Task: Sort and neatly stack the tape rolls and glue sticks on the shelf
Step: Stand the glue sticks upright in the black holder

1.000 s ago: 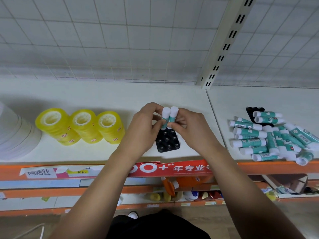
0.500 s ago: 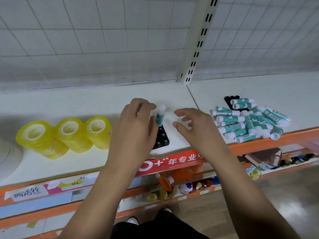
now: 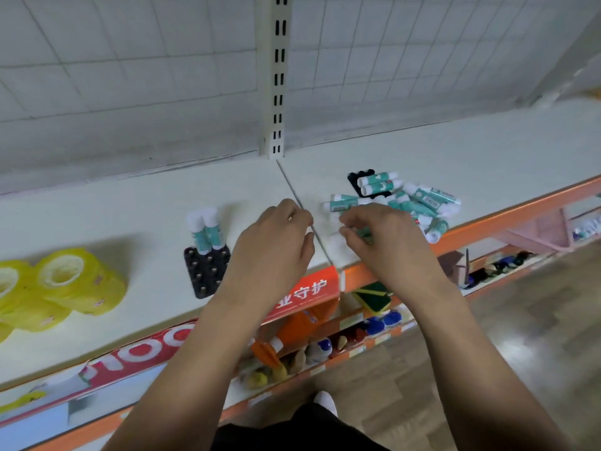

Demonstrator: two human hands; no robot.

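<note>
Two teal-and-white glue sticks stand upright at the back edge of a black studded tray on the white shelf. A loose pile of glue sticks lies to the right, partly on a second black tray. My right hand is at the pile's near edge, its fingers and thumb curled round a glue stick lying there. My left hand hovers beside it over the shelf seam, fingers loosely curled and holding nothing. Yellow tape rolls lie in a row at the left.
A slotted white upright and wire-grid back panel stand behind the shelf. The shelf front carries an orange edge with a red label strip. Lower shelves hold bottles and small goods. Wooden floor lies at the right.
Both hands have let go of the two glue sticks, which now stand in the tray, and moved right to the pile. The view has swung to the right.
</note>
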